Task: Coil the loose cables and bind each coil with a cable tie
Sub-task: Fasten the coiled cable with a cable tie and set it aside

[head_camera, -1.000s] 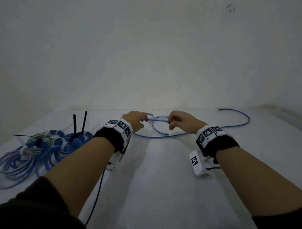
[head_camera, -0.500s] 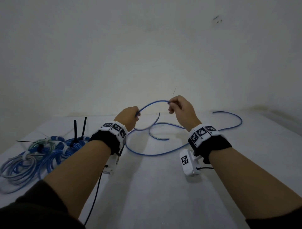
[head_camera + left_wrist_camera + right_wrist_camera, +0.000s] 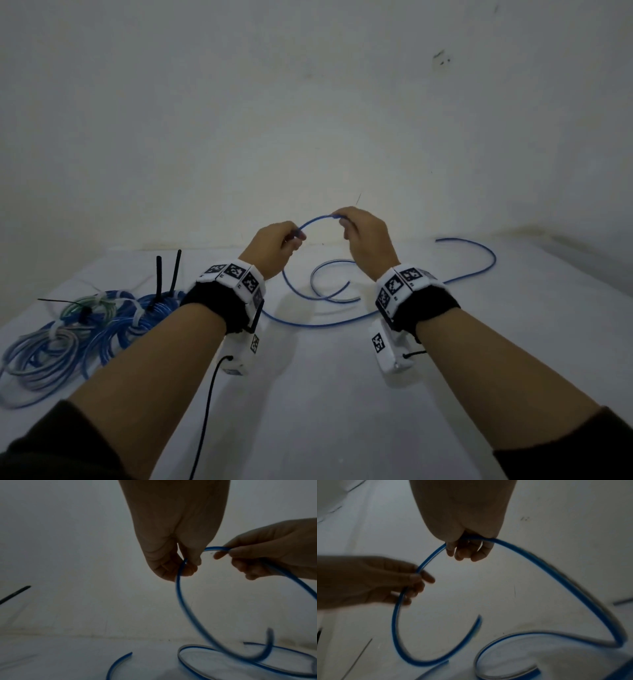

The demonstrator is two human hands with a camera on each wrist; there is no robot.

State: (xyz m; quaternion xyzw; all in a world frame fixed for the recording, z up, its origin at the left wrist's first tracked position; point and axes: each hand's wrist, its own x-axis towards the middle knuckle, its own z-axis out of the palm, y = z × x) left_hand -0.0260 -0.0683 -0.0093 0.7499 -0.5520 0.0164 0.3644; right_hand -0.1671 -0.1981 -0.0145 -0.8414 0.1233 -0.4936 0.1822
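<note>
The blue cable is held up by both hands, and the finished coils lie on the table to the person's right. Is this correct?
Not quite: the finished coils lie to the person's left, as the head view shows. The rest holds: the left hand and right hand both hold up the blue cable.

both hands on blue cable

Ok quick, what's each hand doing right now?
Left hand: closed, pinching the blue cable between thumb and fingers.
Right hand: closed, pinching the same cable further along; a short arc spans the two grips.
</note>
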